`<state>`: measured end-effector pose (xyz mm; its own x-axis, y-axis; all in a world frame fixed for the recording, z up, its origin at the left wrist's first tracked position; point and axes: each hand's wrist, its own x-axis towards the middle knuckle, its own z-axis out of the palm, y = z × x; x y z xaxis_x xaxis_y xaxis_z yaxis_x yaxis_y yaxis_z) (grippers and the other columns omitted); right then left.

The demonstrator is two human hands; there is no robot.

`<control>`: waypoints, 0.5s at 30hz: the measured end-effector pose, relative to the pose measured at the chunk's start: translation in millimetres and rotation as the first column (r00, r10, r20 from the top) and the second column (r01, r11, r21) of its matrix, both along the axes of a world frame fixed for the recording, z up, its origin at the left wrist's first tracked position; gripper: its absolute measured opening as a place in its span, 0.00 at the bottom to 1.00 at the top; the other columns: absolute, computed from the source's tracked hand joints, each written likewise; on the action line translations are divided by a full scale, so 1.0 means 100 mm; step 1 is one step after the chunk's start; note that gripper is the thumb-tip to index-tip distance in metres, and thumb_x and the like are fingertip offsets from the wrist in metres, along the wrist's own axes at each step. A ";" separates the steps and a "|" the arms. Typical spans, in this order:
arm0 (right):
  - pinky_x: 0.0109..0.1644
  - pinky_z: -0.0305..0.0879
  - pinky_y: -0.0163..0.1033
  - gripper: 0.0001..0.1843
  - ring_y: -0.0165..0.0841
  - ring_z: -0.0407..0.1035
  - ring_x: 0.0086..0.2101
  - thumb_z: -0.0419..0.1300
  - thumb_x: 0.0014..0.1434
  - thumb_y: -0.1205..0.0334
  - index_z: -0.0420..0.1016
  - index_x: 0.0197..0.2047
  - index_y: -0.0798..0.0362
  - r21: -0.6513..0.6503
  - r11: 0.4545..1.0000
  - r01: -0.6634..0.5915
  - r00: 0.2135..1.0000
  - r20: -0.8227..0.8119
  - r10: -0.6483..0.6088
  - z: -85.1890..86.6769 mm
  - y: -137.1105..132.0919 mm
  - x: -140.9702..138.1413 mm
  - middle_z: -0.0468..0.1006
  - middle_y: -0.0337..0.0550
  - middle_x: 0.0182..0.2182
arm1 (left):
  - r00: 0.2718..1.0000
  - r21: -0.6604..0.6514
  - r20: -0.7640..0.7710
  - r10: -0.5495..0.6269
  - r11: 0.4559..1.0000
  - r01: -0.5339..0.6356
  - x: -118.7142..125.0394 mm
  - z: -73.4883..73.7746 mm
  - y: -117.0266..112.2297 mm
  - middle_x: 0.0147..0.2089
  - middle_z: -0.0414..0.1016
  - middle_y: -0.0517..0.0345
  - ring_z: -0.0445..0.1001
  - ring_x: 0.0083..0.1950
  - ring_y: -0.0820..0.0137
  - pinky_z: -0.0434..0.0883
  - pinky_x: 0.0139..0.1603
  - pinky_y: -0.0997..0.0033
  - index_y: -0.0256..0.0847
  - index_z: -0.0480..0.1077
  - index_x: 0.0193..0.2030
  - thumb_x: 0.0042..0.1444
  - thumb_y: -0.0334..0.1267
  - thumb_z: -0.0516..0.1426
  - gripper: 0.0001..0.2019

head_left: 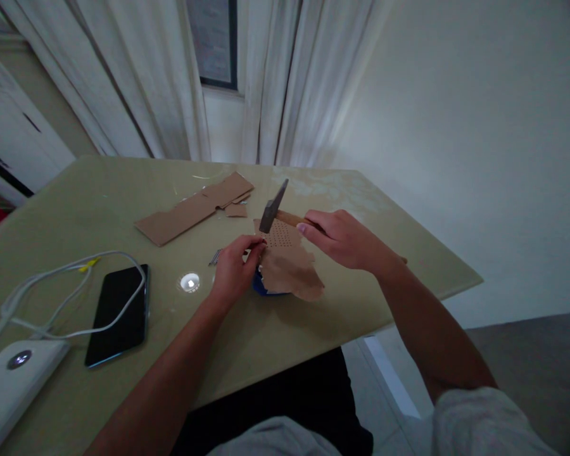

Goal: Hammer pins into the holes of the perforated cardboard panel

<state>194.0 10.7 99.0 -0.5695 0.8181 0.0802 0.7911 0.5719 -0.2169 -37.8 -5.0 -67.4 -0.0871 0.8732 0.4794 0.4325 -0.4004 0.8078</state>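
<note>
My right hand [339, 237] is wrapped round the wooden handle of a hammer [272, 209]. The hammer's metal head is raised over a torn piece of cardboard [289, 269] with rows of small holes punched in it. At the left edge of that cardboard, my left hand [237, 263] has thumb and fingertips pinched together; what they hold is too small to make out. Under the cardboard a blue object [266, 288] shows in part. Just left of my left hand lie a few nails [214, 257].
Behind the hands lie long cardboard strips [194, 212] and a small scrap. To the left are a black phone [120, 313], a looped white cable [57, 285] and a white power bank [16, 386]. The glossy table [361, 304] has its front edge near my lap.
</note>
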 end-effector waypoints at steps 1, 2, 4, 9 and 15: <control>0.38 0.49 0.42 0.23 0.34 0.64 0.31 0.49 0.80 0.47 0.73 0.39 0.52 0.007 1.000 0.008 1.000 -0.015 -0.007 0.00 0.00 0.00 0.77 0.42 0.32 | 1.000 -0.002 0.003 -0.005 1.000 0.005 0.00 0.00 0.00 0.46 0.89 0.51 0.85 0.44 0.61 0.79 0.48 0.61 0.43 0.83 0.48 0.69 0.44 0.61 0.11; 0.38 0.49 0.42 0.23 0.34 0.64 0.31 0.48 0.80 0.47 0.73 0.39 0.52 0.010 1.000 0.013 1.000 -0.019 -0.013 -0.01 0.00 0.00 0.77 0.43 0.32 | 1.000 -0.004 0.004 -0.008 1.000 0.008 0.00 0.00 0.00 0.47 0.89 0.51 0.85 0.44 0.62 0.79 0.48 0.62 0.43 0.82 0.48 0.69 0.44 0.61 0.11; 0.38 0.49 0.42 0.23 0.34 0.64 0.31 0.48 0.80 0.47 0.74 0.40 0.52 -0.003 1.000 0.008 1.000 0.015 -0.008 -0.04 0.00 -0.01 0.77 0.43 0.32 | 1.000 -0.008 -0.005 -0.006 1.000 0.006 -0.01 0.00 0.00 0.46 0.89 0.52 0.85 0.44 0.62 0.79 0.48 0.62 0.43 0.82 0.48 0.69 0.44 0.60 0.10; 0.38 0.47 0.43 0.22 0.35 0.64 0.32 0.49 0.80 0.47 0.75 0.41 0.51 -0.032 0.999 -0.009 0.997 0.081 0.011 -0.06 -0.01 -0.02 0.78 0.43 0.32 | 0.999 0.000 -0.038 -0.005 1.000 0.005 -0.02 0.02 -0.01 0.44 0.88 0.53 0.84 0.42 0.61 0.79 0.47 0.61 0.44 0.82 0.46 0.69 0.43 0.60 0.10; 0.38 0.50 0.42 0.22 0.34 0.65 0.31 0.49 0.80 0.48 0.74 0.40 0.52 -0.010 1.000 0.003 1.000 0.005 -0.003 -0.03 0.00 -0.02 0.79 0.44 0.34 | 1.000 -0.019 -0.028 -0.009 1.000 0.008 -0.02 0.03 -0.01 0.46 0.88 0.51 0.84 0.43 0.61 0.80 0.48 0.60 0.44 0.82 0.47 0.69 0.45 0.60 0.11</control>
